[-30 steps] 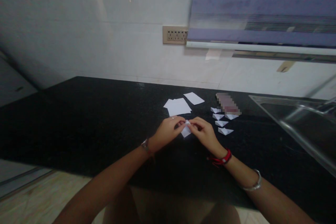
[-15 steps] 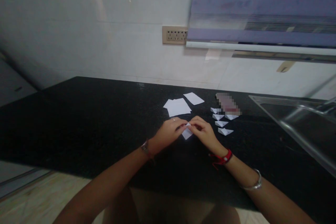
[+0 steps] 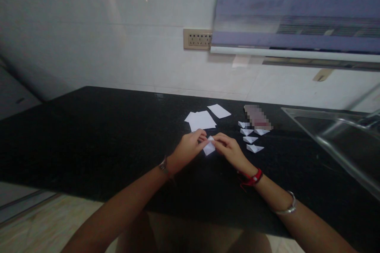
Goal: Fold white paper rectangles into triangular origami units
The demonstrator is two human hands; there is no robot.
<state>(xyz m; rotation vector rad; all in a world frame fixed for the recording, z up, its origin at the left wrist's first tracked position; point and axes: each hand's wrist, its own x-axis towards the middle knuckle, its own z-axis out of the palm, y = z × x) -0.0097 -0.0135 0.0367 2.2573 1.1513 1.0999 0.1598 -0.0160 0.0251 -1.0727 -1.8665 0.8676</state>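
Between my hands is a small folded piece of white paper (image 3: 209, 148), low over the dark countertop. My left hand (image 3: 190, 145) pinches its left edge with the thumb, the other fingers curled above. From the other side, my right hand (image 3: 230, 147) grips the paper between thumb and fingers. Just beyond my left hand lies a stack of white paper sheets (image 3: 202, 120). Several folded white paper pieces (image 3: 254, 148) sit in a group to the right of my right hand.
One more white sheet (image 3: 219, 111) lies behind the stack. A blurred-out flat rectangular object (image 3: 257, 116) rests behind the folded pieces. At the right, a metal sink (image 3: 323, 138) is set into the black countertop (image 3: 89, 138). A wall socket (image 3: 198, 39) is at the back.
The paper between my hands has shifted slightly left and more of its top corner shows. My left fingers have lifted and curled a little.
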